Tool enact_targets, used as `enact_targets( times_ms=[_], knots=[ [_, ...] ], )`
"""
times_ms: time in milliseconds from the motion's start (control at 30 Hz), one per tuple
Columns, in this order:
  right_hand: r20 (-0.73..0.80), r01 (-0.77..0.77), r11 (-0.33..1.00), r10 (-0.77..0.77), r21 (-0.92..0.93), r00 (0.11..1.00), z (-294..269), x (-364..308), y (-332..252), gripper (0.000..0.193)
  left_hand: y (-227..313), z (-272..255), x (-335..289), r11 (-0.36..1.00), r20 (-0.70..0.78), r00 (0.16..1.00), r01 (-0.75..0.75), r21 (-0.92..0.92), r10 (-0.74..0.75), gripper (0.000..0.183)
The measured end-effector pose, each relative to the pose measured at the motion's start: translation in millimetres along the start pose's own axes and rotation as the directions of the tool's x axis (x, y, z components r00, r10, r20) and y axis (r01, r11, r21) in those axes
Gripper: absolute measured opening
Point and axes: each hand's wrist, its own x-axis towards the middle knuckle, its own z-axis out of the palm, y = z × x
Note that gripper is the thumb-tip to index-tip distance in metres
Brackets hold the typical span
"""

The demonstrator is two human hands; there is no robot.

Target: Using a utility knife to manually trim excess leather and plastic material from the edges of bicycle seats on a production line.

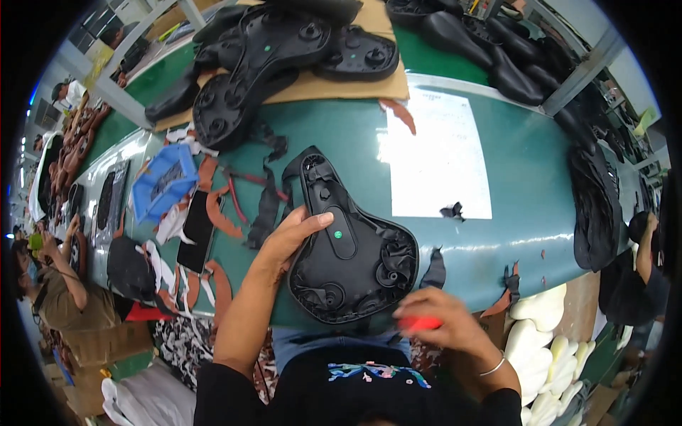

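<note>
- Head view, nearest: the right hand (442,321), blurred, is curled around a red object (420,324), its exact kind unclear, just right of the saddle's near end.
- The bicycle saddle (352,245) is underside up at the near edge of the green surface (526,248), its narrow nose pointing far; whether it rests there I cannot tell.
- The left hand (298,231) grips the saddle's left side, thumb on the underside, other fingers mostly hidden.
- Right of the saddle lies a black offcut (434,270).
- Left lie a smartphone (196,231) and, farther, a blue tray (165,186) among scraps.
- Farther right: a white paper sheet (437,160).
- Farthest: piled black saddles (266,71) on cardboard (392,88).
</note>
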Motion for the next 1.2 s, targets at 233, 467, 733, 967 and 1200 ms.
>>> enact_targets(
  times_ms=[233,467,733,967,1200],
  knots=[
    [-0.076,-0.013,0.765,-0.046,-0.644,0.996,-15,1,-3,0.06,6,9,-26,0.953,-0.044,0.992,-0.1,0.287,0.117,0.051],
    [0.189,0.121,0.59,0.055,-0.799,0.98,-14,-1,-5,0.069,15,6,-24,0.874,0.004,0.984,-0.159,0.46,0.177,0.044],
    [-0.322,-0.439,0.784,0.319,-0.439,0.892,90,-66,-27,0.063,-25,-1,-53,0.91,-0.26,0.916,-0.201,0.362,0.306,0.038],
    [-0.417,-0.258,0.904,0.101,-0.341,0.903,52,13,-21,0.057,-51,-7,-82,0.937,-0.313,0.888,-0.282,0.204,0.336,0.042],
    [-0.504,-0.278,0.874,0.461,0.398,0.73,9,31,8,0.04,-81,-23,-101,0.66,-0.514,0.535,-0.114,0.743,0.671,0.063]
  ],
)
